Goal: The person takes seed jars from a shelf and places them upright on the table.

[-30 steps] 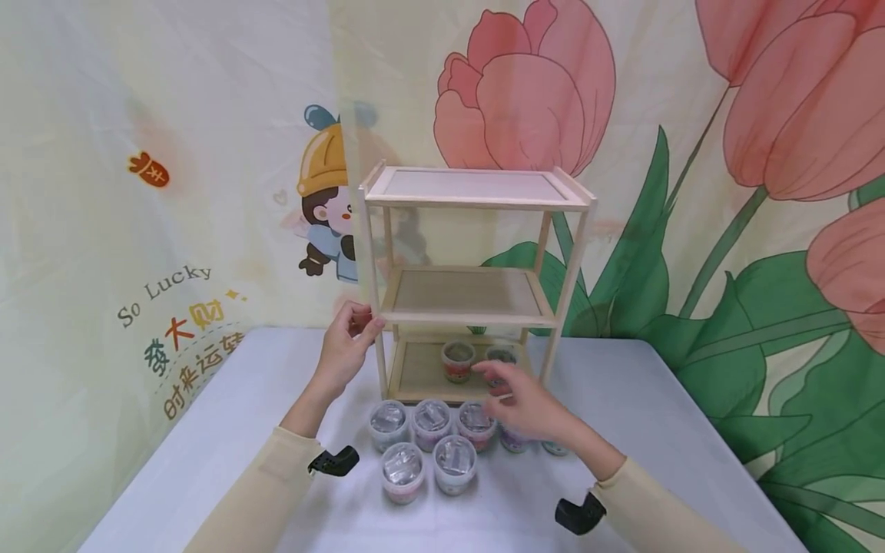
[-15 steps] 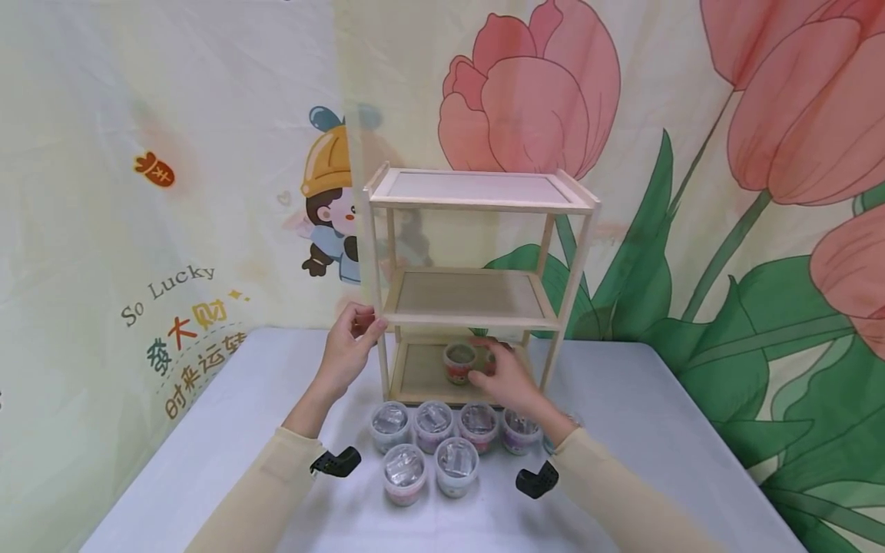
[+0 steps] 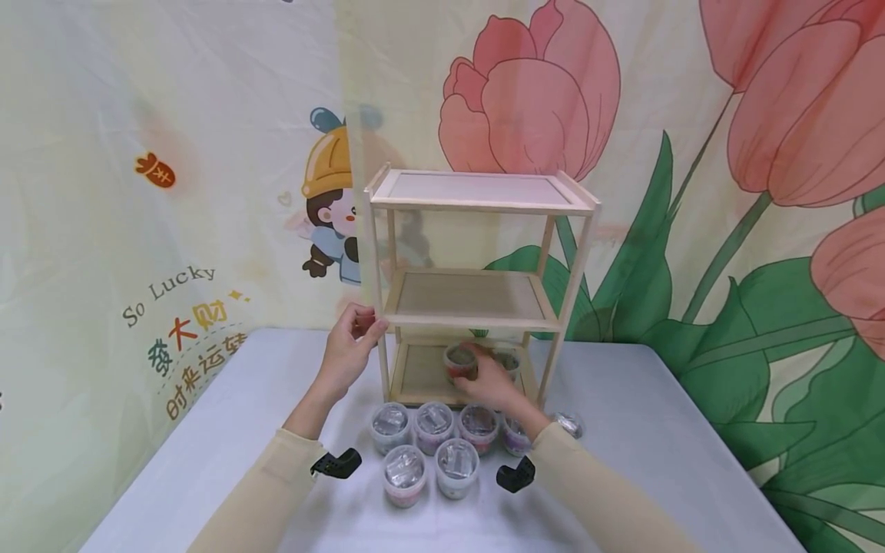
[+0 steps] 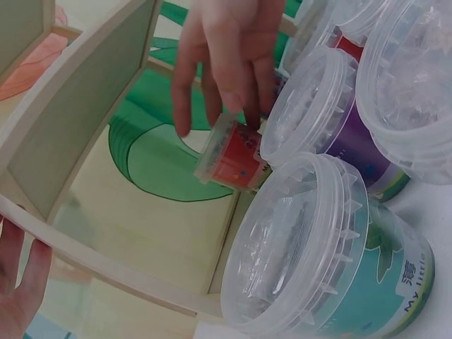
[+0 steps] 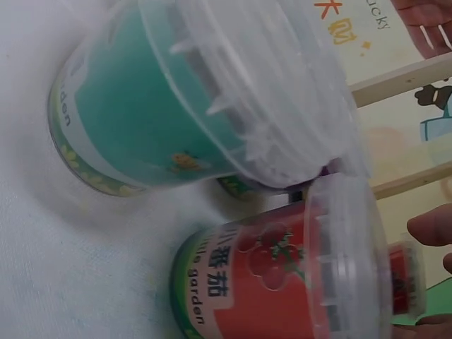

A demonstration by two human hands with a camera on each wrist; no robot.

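Observation:
A three-tier wooden shelf rack (image 3: pixel 484 322) stands at the middle of the table. My left hand (image 3: pixel 350 346) pinches its left front post, level with the middle tier. On the bottom tier, my right hand (image 3: pixel 494 380) has thumb and fingers about a small lidded plastic tub (image 3: pixel 458 361) with a red label, which also shows between the thumb and fingers in the right wrist view. A second tub (image 3: pixel 509 359) stands just right of it, partly behind the hand. Lidded tubs fill the foreground: a teal one (image 4: pixel 381 261) and a purple one (image 4: pixel 353 148) in the left wrist view.
In front of the rack several clear-lidded tubs stand in a row, including a tub (image 3: pixel 389 426) at its left end. Two more tubs (image 3: pixel 404 476) stand nearer. Another tub (image 3: pixel 568 424) shows beyond the right forearm. A printed curtain (image 3: pixel 664 253) hangs behind the white table (image 3: pixel 657 430).
My right hand has reached forward onto the bottom tier, then shifted left to the red-labelled tub, uncovering the second tub there. My left hand has kept its hold on the post.

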